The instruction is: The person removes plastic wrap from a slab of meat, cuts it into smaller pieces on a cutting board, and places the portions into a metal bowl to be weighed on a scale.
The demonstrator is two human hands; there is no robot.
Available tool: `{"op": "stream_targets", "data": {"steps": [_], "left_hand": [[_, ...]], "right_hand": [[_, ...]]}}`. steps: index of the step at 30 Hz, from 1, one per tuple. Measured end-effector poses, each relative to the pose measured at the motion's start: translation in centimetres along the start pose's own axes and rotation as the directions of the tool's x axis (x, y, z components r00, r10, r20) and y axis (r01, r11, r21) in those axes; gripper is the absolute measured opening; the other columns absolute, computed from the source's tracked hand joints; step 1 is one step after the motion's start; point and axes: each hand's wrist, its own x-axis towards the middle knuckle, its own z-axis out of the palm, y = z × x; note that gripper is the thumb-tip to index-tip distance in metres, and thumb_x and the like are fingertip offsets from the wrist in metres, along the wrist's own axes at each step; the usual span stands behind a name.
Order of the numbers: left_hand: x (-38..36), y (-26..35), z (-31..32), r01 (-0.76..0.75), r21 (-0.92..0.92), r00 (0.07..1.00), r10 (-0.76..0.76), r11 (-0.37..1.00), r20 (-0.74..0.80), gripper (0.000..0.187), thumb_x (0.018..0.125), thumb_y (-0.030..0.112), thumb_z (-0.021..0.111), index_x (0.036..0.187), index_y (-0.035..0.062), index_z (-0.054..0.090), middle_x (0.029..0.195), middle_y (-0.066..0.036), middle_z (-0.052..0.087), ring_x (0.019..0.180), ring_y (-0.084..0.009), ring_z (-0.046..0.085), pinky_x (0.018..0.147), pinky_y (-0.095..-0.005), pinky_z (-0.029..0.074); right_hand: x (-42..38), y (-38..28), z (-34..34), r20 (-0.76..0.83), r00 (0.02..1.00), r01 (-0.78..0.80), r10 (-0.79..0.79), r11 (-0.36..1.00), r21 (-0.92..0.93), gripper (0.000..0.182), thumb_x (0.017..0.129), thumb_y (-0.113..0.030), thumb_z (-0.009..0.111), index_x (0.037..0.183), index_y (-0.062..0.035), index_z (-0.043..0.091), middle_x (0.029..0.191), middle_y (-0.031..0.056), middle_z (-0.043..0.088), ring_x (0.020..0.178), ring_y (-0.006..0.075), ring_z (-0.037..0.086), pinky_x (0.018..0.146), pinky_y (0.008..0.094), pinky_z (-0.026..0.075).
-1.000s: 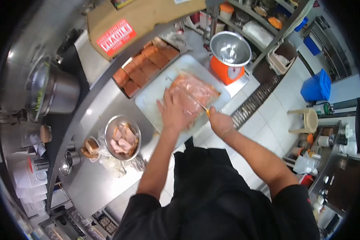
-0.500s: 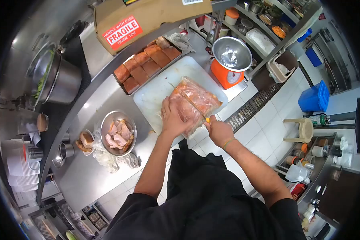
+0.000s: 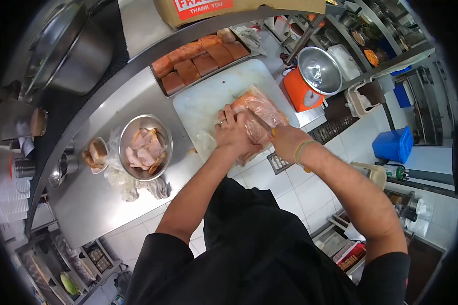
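Note:
A slab of meat (image 3: 267,108) in clear plastic wrap lies on the white cutting board (image 3: 201,99). My left hand (image 3: 232,133) rests on its near left part, fingers spread and a ring showing on one of them. My right hand (image 3: 290,142) is closed round the yellow handle of a knife (image 3: 260,122). The blade lies across the top of the wrapped slab, its tip close to my left fingertips. A metal tray of browned meat blocks (image 3: 204,64) stands just behind the board.
A steel bowl (image 3: 171,152) of cut meat pieces stands left of the board, beside crumpled plastic (image 3: 118,182) and a small container of meat (image 3: 95,154). The orange scale (image 3: 299,91) with its metal pan is at the right. A cardboard box (image 3: 269,7) sits beyond the tray.
My right hand has pushed the knife forward and left, so more blade lies across the slab's near side. My left fingers have shifted over the slab. The whole view has tilted slightly.

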Motion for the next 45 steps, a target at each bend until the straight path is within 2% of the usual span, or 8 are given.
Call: {"op": "stream_targets", "data": {"steps": [10,15,24,32,38,42,44,45], "left_hand": [[1.9,-0.4,-1.0,0.068,-0.025,0.997,-0.069,0.997,-0.043,0.128,0.054,0.057,0.097,0.158,0.0136,0.036,0.168,-0.026,0.015,0.156,-0.0518,0.019,0.117,-0.0636,0.039],[1.5,-0.1,0.1,0.088,-0.030,0.994,-0.090,0.996,-0.056,0.128,0.053,0.057,0.099,0.158,0.0183,0.038,0.171,-0.025,0.013,0.158,-0.0504,0.017,0.116,-0.0656,0.039],[1.5,-1.2,0.9,0.023,-0.086,0.994,-0.033,0.996,-0.108,0.123,0.052,0.056,0.099,0.155,0.0178,0.043,0.170,-0.025,0.018,0.157,-0.0499,0.019,0.115,-0.0651,0.039],[1.5,-1.3,0.4,0.045,-0.117,0.995,-0.055,0.992,-0.083,0.125,0.054,0.058,0.095,0.158,0.0165,0.040,0.170,-0.026,0.014,0.157,-0.0504,0.021,0.117,-0.0634,0.038],[1.3,-1.3,1.2,0.030,-0.097,0.989,-0.044,0.995,-0.142,0.121,0.054,0.058,0.097,0.155,0.0211,0.042,0.169,-0.024,0.017,0.157,-0.0494,0.019,0.112,-0.0670,0.040],[1.4,-1.3,0.8,0.038,-0.081,0.994,-0.046,0.996,-0.098,0.123,0.055,0.059,0.096,0.157,0.0194,0.041,0.170,-0.025,0.015,0.158,-0.0493,0.019,0.114,-0.0650,0.040],[1.4,-1.6,0.5,0.025,-0.102,0.998,-0.031,0.994,-0.053,0.125,0.055,0.060,0.094,0.158,0.0161,0.039,0.172,-0.027,0.011,0.158,-0.0502,0.018,0.117,-0.0634,0.039],[1.6,-1.4,0.5,0.017,-0.105,0.998,-0.022,0.994,-0.052,0.125,0.056,0.060,0.094,0.159,0.0159,0.039,0.172,-0.027,0.011,0.158,-0.0503,0.018,0.117,-0.0636,0.039]], "right_hand": [[3.1,-0.2,2.9,-0.188,0.982,-0.010,0.031,0.993,0.114,0.041,0.106,-0.029,0.058,0.127,0.0058,0.058,0.116,0.0304,0.072,0.115,0.0459,0.070,0.098,0.0513,0.055],[1.1,2.0,0.0,-0.056,0.992,0.102,-0.113,0.980,-0.171,0.040,0.105,-0.028,0.059,0.122,0.0080,0.062,0.114,0.0292,0.073,0.111,0.0439,0.071,0.096,0.0501,0.056],[-3.4,-4.0,-7.8,0.260,0.964,0.007,0.062,0.967,-0.253,0.035,0.103,-0.025,0.061,0.104,0.0081,0.070,0.096,0.0261,0.074,0.096,0.0423,0.074,0.085,0.0486,0.059],[1.9,1.6,3.1,-0.169,0.986,-0.033,0.012,0.991,-0.127,0.040,0.105,-0.031,0.060,0.112,0.0083,0.060,0.102,0.0336,0.072,0.098,0.0477,0.073,0.087,0.0543,0.057],[-2.6,-0.2,-2.9,-0.034,0.988,0.132,-0.148,0.949,-0.286,0.035,0.103,-0.026,0.060,0.107,0.0081,0.067,0.103,0.0302,0.074,0.098,0.0463,0.073,0.085,0.0521,0.058],[-4.4,-1.8,-6.0,0.242,0.952,-0.149,0.189,0.973,-0.174,0.045,0.106,-0.034,0.059,0.119,0.0100,0.059,0.089,0.0250,0.074,0.071,0.0335,0.076,0.067,0.0455,0.060],[-2.5,0.1,-4.5,0.255,0.966,0.049,0.032,0.951,-0.304,0.041,0.105,-0.032,0.061,0.113,0.0091,0.060,0.091,0.0257,0.073,0.073,0.0334,0.075,0.068,0.0458,0.059],[-3.0,-1.4,-4.9,0.238,0.963,-0.073,0.128,0.971,-0.228,0.039,0.104,-0.030,0.062,0.110,0.0092,0.062,0.096,0.0283,0.073,0.085,0.0364,0.075,0.076,0.0476,0.059]]}}
